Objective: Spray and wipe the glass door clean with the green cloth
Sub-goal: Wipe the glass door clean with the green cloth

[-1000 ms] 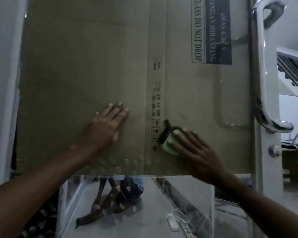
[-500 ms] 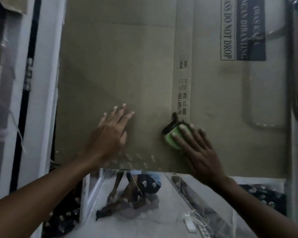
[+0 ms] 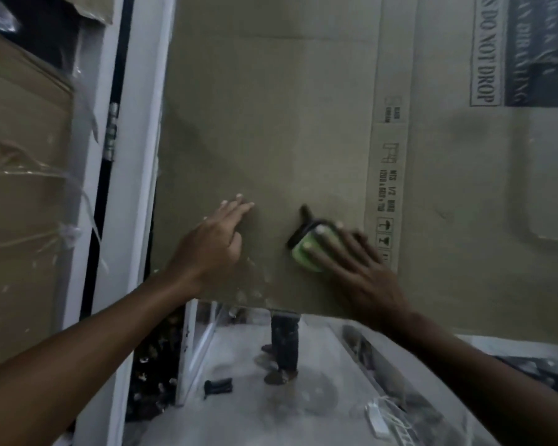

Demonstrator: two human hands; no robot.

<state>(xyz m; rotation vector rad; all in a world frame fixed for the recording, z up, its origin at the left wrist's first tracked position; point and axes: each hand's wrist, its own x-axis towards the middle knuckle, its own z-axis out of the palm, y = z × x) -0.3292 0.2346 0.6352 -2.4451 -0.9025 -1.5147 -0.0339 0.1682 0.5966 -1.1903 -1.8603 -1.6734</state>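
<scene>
The glass door fills the view, with brown cardboard behind it. My right hand presses a folded green cloth flat against the glass at centre; a dark strip edges the cloth's upper side. My left hand rests to the left of it, palm near the glass, fingers spread and holding nothing. Small droplets or smears speckle the glass just below my left hand. No spray bottle is in sight.
A white door frame runs down the left, with plastic-wrapped cardboard beyond it. Through the lower glass I see a pale floor, a person's legs, a small dark object and a white power strip.
The view has swung left, so the metal door handle is out of frame and the left frame appears. Both hands have shifted leftward across the glass, the right one still pressing the cloth.
</scene>
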